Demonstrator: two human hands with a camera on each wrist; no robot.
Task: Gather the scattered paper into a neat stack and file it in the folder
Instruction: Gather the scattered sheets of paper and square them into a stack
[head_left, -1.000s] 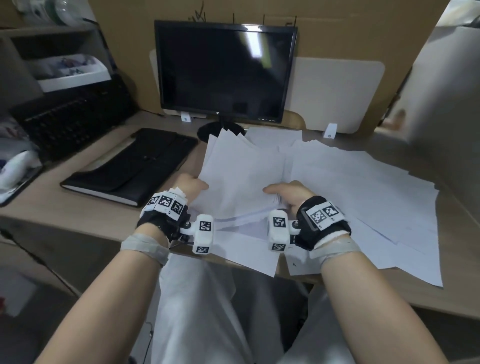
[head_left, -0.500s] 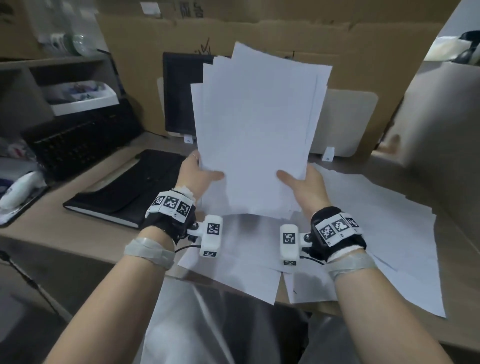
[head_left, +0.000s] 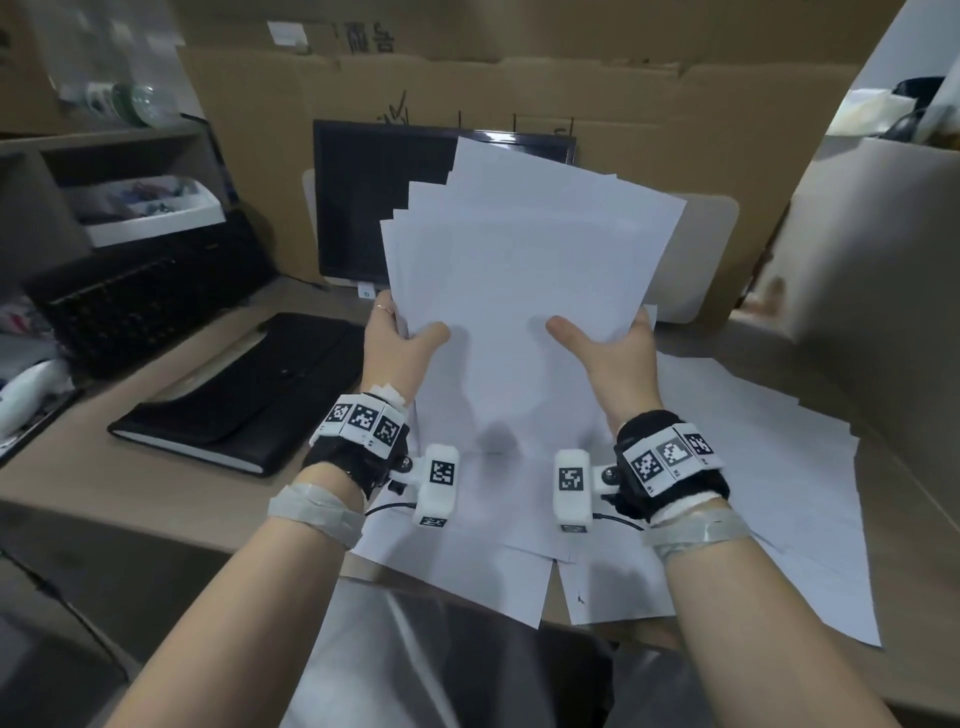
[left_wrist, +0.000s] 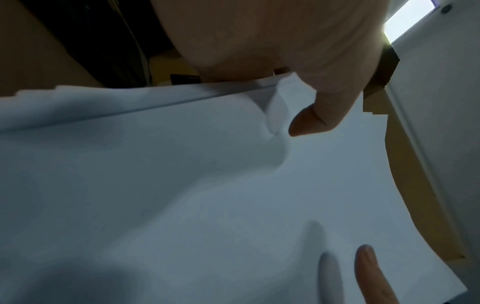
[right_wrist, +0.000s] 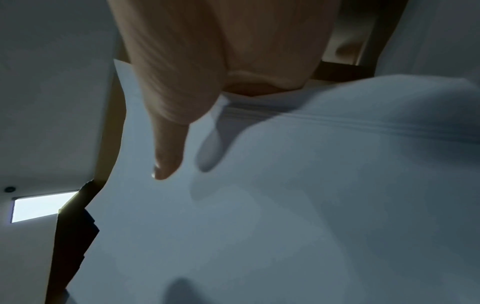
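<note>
In the head view the left hand (head_left: 400, 338) and the right hand (head_left: 615, 353) hold a sheaf of white paper (head_left: 524, 280) upright above the desk (head_left: 156, 499), each thumb pressed on the near face while the fingers go behind the sheets and are mostly hidden. The sheaf's long axis runs up and away from the person, leaning slightly right, and its top corners fan out unevenly; it covers much of the dark monitor (head_left: 363, 208) behind it. Its bottom edge cannot be made out against the loose sheets (head_left: 753, 493) lying spread over the right and near part of the desk, some hanging over the near edge. The black folder (head_left: 244, 400) lies closed and flat on the left of the desk, well apart from the sheaf, its long axis running from near left to far right. A keyboard (head_left: 140, 306) leans further left, blurred. In the left wrist view the left hand (left_wrist: 298, 51) pinches the paper (left_wrist: 207, 185) at its edge, thumb on the near face, and a fingertip of the other hand shows at the bottom; most of the picture is dim white sheet. In the right wrist view the right hand (right_wrist: 207, 72) pinches the paper (right_wrist: 285, 205) likewise, the layered sheet edges showing under the thumb; the fingers behind are hidden.
</note>
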